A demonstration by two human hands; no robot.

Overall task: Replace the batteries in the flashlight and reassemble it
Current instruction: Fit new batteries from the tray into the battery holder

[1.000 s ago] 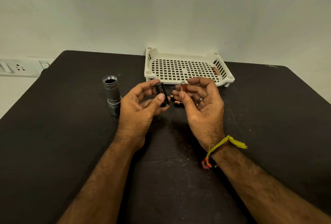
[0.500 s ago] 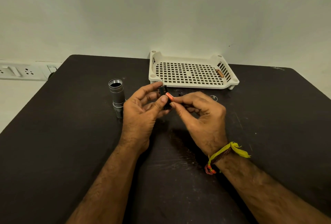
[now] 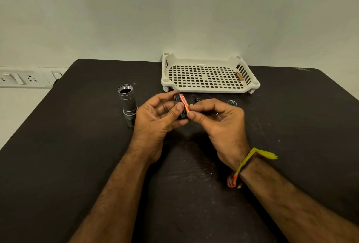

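Observation:
My left hand (image 3: 155, 118) grips a small black battery holder (image 3: 177, 99) above the dark table. An orange battery (image 3: 184, 103) lies along the holder's side slot. My right hand (image 3: 217, 120) pinches the battery's near end between thumb and forefinger, pressing it against the holder. The grey flashlight body (image 3: 127, 103) stands upright on the table to the left of my hands, its threaded open end facing up. A small black part (image 3: 197, 99) and a clear round lens (image 3: 232, 103) lie on the table just beyond my right hand.
A white perforated tray (image 3: 207, 87) sits at the back of the table (image 3: 58, 165) with one brown battery (image 3: 239, 76) at its right side. A wall socket strip (image 3: 23, 79) is mounted at the far left, beyond the table edge.
My right hand brought the orange battery over from beside the holder and laid it lengthwise into the holder's slot. The view has shifted slightly downward.

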